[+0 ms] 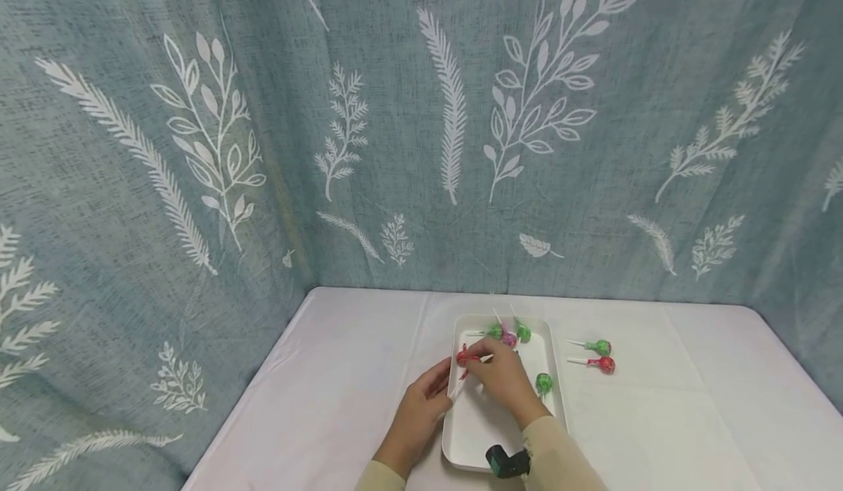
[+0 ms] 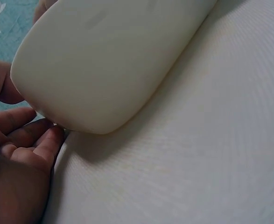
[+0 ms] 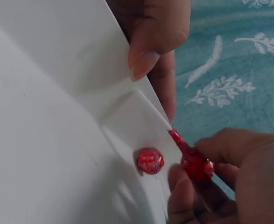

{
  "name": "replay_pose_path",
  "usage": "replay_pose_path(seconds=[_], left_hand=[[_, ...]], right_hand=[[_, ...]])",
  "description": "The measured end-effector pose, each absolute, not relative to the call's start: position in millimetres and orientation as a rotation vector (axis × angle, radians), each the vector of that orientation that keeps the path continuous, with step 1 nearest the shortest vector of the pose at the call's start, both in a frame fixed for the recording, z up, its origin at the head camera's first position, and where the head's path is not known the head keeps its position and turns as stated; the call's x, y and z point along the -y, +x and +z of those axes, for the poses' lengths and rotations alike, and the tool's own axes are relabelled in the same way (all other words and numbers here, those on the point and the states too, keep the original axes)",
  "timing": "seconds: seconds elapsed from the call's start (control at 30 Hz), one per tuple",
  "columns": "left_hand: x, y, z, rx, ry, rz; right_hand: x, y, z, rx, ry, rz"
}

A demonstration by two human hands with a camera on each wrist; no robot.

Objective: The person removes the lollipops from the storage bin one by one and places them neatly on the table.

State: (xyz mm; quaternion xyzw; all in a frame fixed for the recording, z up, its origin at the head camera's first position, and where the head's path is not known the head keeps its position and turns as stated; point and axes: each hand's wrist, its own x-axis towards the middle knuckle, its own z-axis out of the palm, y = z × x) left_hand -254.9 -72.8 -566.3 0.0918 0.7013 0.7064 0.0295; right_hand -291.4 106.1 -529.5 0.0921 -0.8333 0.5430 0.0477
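Note:
Between my right hand's (image 1: 503,377) thumb and fingers is a red-wrapped lollipop (image 3: 197,169), pinched by its head, over the left side of the white tray (image 1: 484,432). Its white stick points toward my left hand (image 1: 418,410). That hand grips the tray's left wall, thumb over the rim and fingers outside, as the right wrist view shows. Just beside the held lollipop, a second red lollipop (image 3: 151,161) lies inside the tray. Farther back in it are a pink lollipop (image 1: 509,339) and green ones (image 1: 523,333); another green lollipop (image 1: 543,383) lies along the right wall.
Right of the tray, a green lollipop (image 1: 601,347) and a red lollipop (image 1: 606,364) lie on the white tabletop (image 1: 658,418), sticks pointing left. A blue-green leaf-patterned curtain (image 1: 408,147) hangs behind and left of the table. A black wrist device (image 1: 507,462) sits at my right sleeve.

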Motion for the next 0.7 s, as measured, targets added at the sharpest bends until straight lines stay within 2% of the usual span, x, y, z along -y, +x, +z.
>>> replay_pose_path(seconds=[0.27, 0.7], left_hand=[[73.8, -256.4, -566.2, -2.162, 0.255, 2.169], [70.5, -255.2, -562.6, -2.178, 0.237, 2.169]], right_hand=[[-111.4, -291.3, -517.1, 2.427, 0.225, 1.664], [-147.3, -285.0, -491.4, 2.42, 0.105, 1.786]])
